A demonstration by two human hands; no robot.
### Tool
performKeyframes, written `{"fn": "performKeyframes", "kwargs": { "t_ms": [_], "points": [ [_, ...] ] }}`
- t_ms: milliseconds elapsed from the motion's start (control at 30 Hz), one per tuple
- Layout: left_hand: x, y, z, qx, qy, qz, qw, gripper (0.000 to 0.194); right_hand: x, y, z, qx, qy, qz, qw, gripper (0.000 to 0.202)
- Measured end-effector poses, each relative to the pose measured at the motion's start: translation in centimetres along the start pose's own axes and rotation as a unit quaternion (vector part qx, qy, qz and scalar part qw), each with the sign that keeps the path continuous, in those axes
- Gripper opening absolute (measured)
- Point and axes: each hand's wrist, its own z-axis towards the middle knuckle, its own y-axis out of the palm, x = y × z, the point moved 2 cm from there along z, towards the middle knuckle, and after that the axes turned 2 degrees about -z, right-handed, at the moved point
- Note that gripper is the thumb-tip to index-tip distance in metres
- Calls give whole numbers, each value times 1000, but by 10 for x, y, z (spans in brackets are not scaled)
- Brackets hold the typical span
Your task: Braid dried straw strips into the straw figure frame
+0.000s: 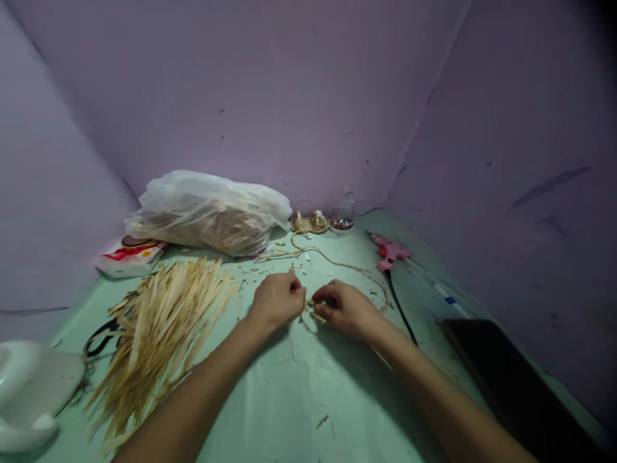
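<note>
Over the middle of the pale green table, my left hand (277, 299) is closed, its thumb and fingers pinched together. A bit of straw-coloured fibre (292, 267) sticks up just beyond its knuckles. My right hand (343, 310) faces it, thumb and forefinger pinching a small piece of dried straw (309, 303) in the gap between the hands. Much of that piece is hidden by the fingers, so its full shape cannot be made out. A thin twisted cord (332, 258) lies loosely on the table beyond both hands.
Left lie a sheaf of dried straw strips (164, 328), black scissor handles (100, 338), a white object (29, 392) and a small box (132, 258). A filled plastic bag (212, 212), woven pieces (310, 222) and a bead container (342, 222) line the wall. Right: pink glue gun (391, 252), dark tablet-like slab (511, 386).
</note>
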Motion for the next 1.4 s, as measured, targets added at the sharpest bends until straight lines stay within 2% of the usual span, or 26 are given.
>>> {"fn": "performKeyframes", "kwargs": {
  "t_ms": [67,167,233,300,367,433,500,533,733,833,900,1000,1133,1267,1400],
  "points": [
    [0,2,-2,-49,-38,15,998,26,-3,2,-2,12,-18,-24,999,19],
    [1,6,-6,-73,-12,11,997,18,-6,4,-4,33,-37,-24,999,16],
    [1,9,-6,-71,4,-22,997,16,-4,5,-3,45,-25,18,999,15],
    [-1,9,-3,-54,-1,-71,996,16,-1,7,0,39,-10,122,992,17],
    [-3,6,1,-34,-5,-124,992,16,-1,10,3,10,-4,275,961,23],
    [-2,2,3,-30,0,-160,987,16,-2,13,5,-18,-13,406,914,28],
    [-1,-2,3,-30,4,-181,983,16,-4,13,6,-17,-27,476,879,29],
    [1,-4,3,-29,5,-187,982,15,-5,13,6,-8,-32,489,872,29],
    [4,-7,2,-33,-9,-201,979,14,-8,12,3,60,-3,462,885,14],
    [2,-6,2,-39,-10,-182,982,14,-9,12,3,90,17,463,882,9],
    [1,-8,2,-49,-10,-184,982,14,-9,12,3,87,40,477,874,10],
    [-1,-11,4,-71,8,-249,966,18,-5,12,4,46,56,521,850,18],
    [-2,-15,6,-37,73,-296,952,23,-2,10,4,31,27,555,831,24],
    [-4,-5,6,-72,112,-223,966,22,-4,11,3,40,30,510,859,18],
    [-9,-1,7,-44,117,-151,981,22,-6,12,2,74,37,482,872,8]
  ]
}}
